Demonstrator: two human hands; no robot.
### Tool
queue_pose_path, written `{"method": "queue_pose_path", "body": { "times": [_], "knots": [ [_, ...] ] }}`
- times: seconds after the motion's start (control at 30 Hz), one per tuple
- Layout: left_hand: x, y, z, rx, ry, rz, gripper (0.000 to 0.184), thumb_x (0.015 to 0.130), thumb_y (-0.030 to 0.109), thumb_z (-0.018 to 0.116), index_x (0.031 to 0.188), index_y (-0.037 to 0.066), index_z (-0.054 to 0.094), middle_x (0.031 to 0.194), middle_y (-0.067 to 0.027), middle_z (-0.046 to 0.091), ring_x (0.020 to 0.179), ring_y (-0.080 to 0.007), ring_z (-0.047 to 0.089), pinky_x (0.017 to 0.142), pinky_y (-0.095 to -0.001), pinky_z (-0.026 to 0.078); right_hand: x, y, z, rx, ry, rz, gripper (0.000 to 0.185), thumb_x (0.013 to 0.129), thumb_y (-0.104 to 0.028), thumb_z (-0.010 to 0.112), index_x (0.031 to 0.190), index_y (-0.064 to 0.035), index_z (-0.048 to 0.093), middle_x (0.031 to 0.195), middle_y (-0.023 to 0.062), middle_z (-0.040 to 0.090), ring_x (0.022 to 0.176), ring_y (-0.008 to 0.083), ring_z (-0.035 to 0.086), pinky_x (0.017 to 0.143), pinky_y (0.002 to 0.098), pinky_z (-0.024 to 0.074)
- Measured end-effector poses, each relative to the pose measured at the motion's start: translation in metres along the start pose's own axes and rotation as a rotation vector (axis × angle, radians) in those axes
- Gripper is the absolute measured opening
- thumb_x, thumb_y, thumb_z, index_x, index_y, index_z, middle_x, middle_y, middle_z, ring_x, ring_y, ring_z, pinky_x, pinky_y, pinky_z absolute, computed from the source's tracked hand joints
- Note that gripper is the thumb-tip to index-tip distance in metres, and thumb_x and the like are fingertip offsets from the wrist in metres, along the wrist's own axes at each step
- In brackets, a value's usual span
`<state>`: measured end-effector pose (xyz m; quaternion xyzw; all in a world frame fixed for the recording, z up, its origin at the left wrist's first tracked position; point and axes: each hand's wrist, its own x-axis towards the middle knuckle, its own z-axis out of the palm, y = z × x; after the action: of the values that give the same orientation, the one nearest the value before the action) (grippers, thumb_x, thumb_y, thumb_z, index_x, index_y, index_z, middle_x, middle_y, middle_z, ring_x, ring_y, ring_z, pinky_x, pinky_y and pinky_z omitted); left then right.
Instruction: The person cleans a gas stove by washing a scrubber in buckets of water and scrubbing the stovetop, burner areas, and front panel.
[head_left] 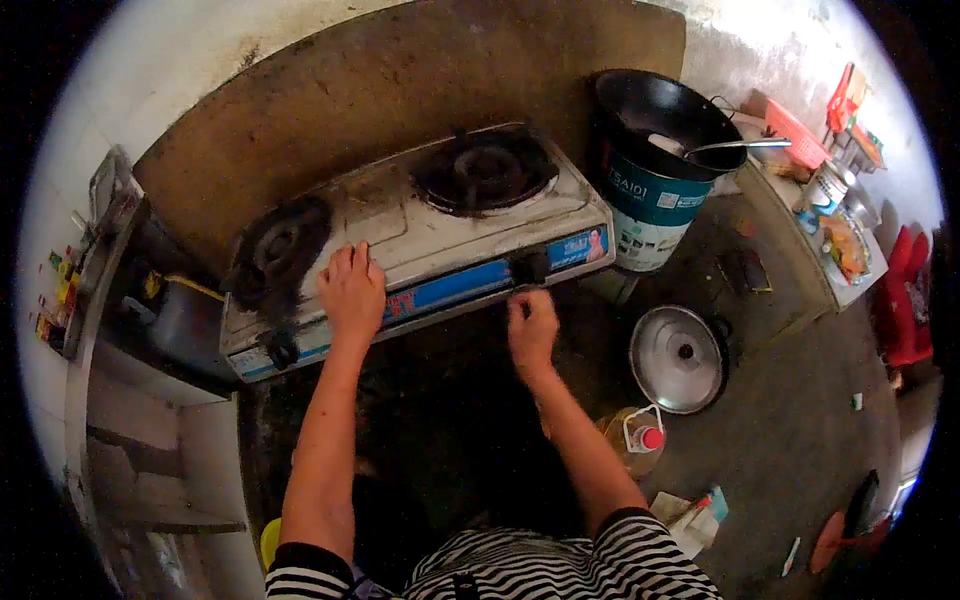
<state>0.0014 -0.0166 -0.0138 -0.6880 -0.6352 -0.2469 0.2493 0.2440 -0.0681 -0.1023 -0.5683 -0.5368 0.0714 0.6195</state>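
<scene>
A two-burner gas stove (pixel 400 215) stands against the brown wall panel. My left hand (pixel 352 290) rests on its top near the front edge, right of the left burner (pixel 275 247), fingers lying flat with nothing in them. Just below the right control knob (pixel 530 266), my right hand (pixel 532 325) is held with its fingers curled in. Whether it touches the knob or holds anything cannot be made out. The left knob (pixel 282 349) and the right burner (pixel 492 172) have no hand near them.
A black wok (pixel 665 110) with a ladle (pixel 740 145) sits on a green and white bucket (pixel 645 215). Below are a metal lid (pixel 678 360) and an oil jug (pixel 635 440). A shelf (pixel 165 375) stands left; a cluttered counter (pixel 800 235) is at right.
</scene>
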Motion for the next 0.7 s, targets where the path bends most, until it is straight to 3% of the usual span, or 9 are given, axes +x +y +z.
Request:
{"method": "queue_pose_path", "body": {
  "times": [0.07, 0.2, 0.27, 0.37, 0.5, 0.6, 0.7],
  "knots": [
    [-0.002, -0.004, -0.001, -0.041, -0.017, 0.022, 0.038, 0.087, 0.024, 0.050, 0.121, 0.007, 0.053, 0.125, -0.0135, 0.052, 0.119, -0.0291, 0.045, 0.097, -0.0443, 0.032, -0.004, 0.000, 0.000, 0.027, -0.032, -0.053, 0.008, 0.077, -0.002, 0.062, 0.082, -0.0031, 0.057, 0.084, 0.0137, 0.058, 0.080, 0.0311, 0.057, 0.071, 0.0357, 0.0460],
    [-0.009, -0.010, 0.003, -0.054, -0.036, 0.069, 0.039, 0.089, 0.025, 0.049, 0.123, 0.007, 0.051, 0.129, -0.0152, 0.049, 0.123, -0.0306, 0.042, 0.101, -0.0456, 0.030, 0.036, 0.023, -0.033, 0.006, 0.163, 0.185, 0.008, 0.078, -0.004, 0.065, 0.081, -0.0011, 0.058, 0.084, 0.0124, 0.061, 0.078, 0.0279, 0.059, 0.072, 0.0337, 0.0464],
    [-0.010, -0.010, -0.003, -0.084, -0.044, 0.083, 0.039, 0.090, 0.026, 0.048, 0.124, 0.007, 0.051, 0.130, -0.0157, 0.048, 0.123, -0.0310, 0.041, 0.102, -0.0463, 0.029, 0.044, 0.027, -0.042, -0.083, 0.094, 0.122, 0.008, 0.080, -0.004, 0.064, 0.084, -0.0005, 0.059, 0.084, 0.0125, 0.062, 0.079, 0.0264, 0.060, 0.072, 0.0319, 0.0465],
    [-0.009, -0.012, 0.002, -0.072, -0.033, 0.078, 0.039, 0.090, 0.026, 0.048, 0.124, 0.007, 0.051, 0.130, -0.0156, 0.048, 0.123, -0.0312, 0.042, 0.102, -0.0468, 0.029, 0.061, -0.001, -0.053, 0.031, 0.036, -0.023, 0.007, 0.081, -0.004, 0.064, 0.086, -0.0008, 0.060, 0.083, 0.0120, 0.062, 0.079, 0.0253, 0.061, 0.073, 0.0308, 0.0464],
    [-0.008, -0.010, -0.007, -0.067, -0.056, 0.087, 0.039, 0.090, 0.025, 0.048, 0.124, 0.007, 0.050, 0.130, -0.0161, 0.048, 0.123, -0.0312, 0.042, 0.102, -0.0463, 0.029, 0.073, -0.003, -0.046, 0.107, -0.122, -0.048, 0.007, 0.080, -0.003, 0.064, 0.086, -0.0015, 0.061, 0.084, 0.0120, 0.061, 0.079, 0.0255, 0.061, 0.073, 0.0302, 0.0466],
    [-0.008, -0.009, -0.003, -0.079, -0.041, 0.069, 0.038, 0.090, 0.024, 0.049, 0.124, 0.007, 0.050, 0.130, -0.0159, 0.048, 0.123, -0.0307, 0.042, 0.101, -0.0458, 0.030, 0.055, 0.021, -0.052, 0.044, -0.158, -0.162, 0.007, 0.079, 0.001, 0.062, 0.086, -0.0006, 0.059, 0.079, 0.0084, 0.059, 0.076, 0.0167, 0.057, 0.070, 0.0268, 0.0449],
    [-0.004, -0.011, -0.002, -0.072, -0.017, 0.089, 0.038, 0.089, 0.023, 0.049, 0.124, 0.007, 0.050, 0.130, -0.0152, 0.048, 0.123, -0.0300, 0.042, 0.101, -0.0455, 0.030, 0.030, 0.046, -0.064, -0.162, -0.325, -0.161, 0.009, 0.078, 0.002, 0.062, 0.086, -0.0012, 0.059, 0.080, 0.0087, 0.059, 0.076, 0.0172, 0.057, 0.069, 0.0267, 0.0449]
  ]
}}
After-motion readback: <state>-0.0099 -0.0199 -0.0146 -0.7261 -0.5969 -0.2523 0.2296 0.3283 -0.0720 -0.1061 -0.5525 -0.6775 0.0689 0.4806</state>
